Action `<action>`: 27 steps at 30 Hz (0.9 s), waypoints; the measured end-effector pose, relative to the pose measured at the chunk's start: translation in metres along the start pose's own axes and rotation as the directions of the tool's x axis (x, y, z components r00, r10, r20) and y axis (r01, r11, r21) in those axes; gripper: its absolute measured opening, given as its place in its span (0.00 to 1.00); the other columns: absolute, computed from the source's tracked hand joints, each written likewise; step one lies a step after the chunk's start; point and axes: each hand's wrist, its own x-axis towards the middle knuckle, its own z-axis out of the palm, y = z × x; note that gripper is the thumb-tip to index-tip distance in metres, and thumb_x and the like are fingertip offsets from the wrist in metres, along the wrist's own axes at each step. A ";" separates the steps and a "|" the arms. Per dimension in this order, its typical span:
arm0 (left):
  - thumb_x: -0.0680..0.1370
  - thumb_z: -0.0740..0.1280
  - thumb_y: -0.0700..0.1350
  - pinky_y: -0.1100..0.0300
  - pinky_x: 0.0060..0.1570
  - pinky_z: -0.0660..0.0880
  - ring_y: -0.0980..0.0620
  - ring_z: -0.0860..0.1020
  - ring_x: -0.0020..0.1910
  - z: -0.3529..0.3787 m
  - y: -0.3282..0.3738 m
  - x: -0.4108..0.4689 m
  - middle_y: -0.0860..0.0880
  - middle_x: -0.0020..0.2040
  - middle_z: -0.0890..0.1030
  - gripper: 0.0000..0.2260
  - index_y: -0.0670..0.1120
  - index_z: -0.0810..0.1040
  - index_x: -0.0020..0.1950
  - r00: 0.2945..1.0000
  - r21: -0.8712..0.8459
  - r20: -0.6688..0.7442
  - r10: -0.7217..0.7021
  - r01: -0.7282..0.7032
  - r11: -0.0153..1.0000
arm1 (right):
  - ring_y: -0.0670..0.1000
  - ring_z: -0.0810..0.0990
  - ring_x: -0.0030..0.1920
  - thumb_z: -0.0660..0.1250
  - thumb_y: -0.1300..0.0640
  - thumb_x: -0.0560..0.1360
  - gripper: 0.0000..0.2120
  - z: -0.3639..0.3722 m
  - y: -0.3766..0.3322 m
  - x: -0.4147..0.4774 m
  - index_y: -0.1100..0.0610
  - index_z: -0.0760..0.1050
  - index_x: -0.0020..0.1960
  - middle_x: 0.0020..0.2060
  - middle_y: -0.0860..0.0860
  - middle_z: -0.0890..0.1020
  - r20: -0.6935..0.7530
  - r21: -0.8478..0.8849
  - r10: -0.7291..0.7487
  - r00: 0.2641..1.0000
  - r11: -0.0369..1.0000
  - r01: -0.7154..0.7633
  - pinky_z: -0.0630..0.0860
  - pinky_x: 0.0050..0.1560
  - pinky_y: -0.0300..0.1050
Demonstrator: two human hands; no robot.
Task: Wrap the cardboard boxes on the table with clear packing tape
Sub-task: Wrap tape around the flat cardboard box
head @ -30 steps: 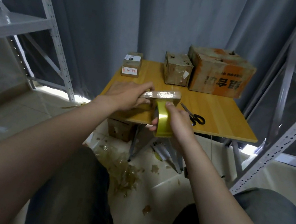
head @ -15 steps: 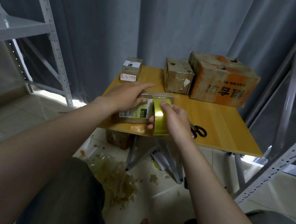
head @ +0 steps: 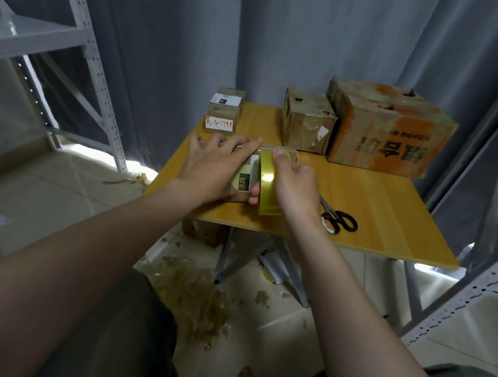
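Note:
A small flat cardboard box point(head: 244, 181) with a white label lies near the front left of the yellow wooden table point(head: 384, 209). My left hand point(head: 215, 166) presses flat on top of it, fingers spread. My right hand point(head: 293, 185) grips a yellowish roll of packing tape point(head: 269, 188), held upright against the box's right side, thumb on the roll's top. At the back of the table stand a small labelled box point(head: 222, 115), a medium taped box point(head: 309, 121) and a large orange-printed box point(head: 387, 128).
Black-handled scissors point(head: 339, 219) lie on the table just right of my right hand. Grey metal shelving frames stand on both sides. Under the table sit another box point(head: 204, 233) and scraps of used tape point(head: 197, 297) on the tiled floor.
The box came down from a tilted, lifted pose to lie flat on the table. My right hand brought the tape roll from below the table edge up and forward over the box.

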 end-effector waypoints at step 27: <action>0.65 0.74 0.69 0.24 0.70 0.55 0.45 0.62 0.76 0.014 -0.004 0.023 0.48 0.76 0.59 0.58 0.51 0.47 0.84 0.990 -0.067 0.142 0.004 0.006 0.998 | 0.56 0.88 0.38 0.65 0.44 0.83 0.16 0.004 0.012 0.000 0.57 0.81 0.52 0.37 0.57 0.87 0.021 0.105 0.000 1.000 0.994 -0.002 0.85 0.48 0.50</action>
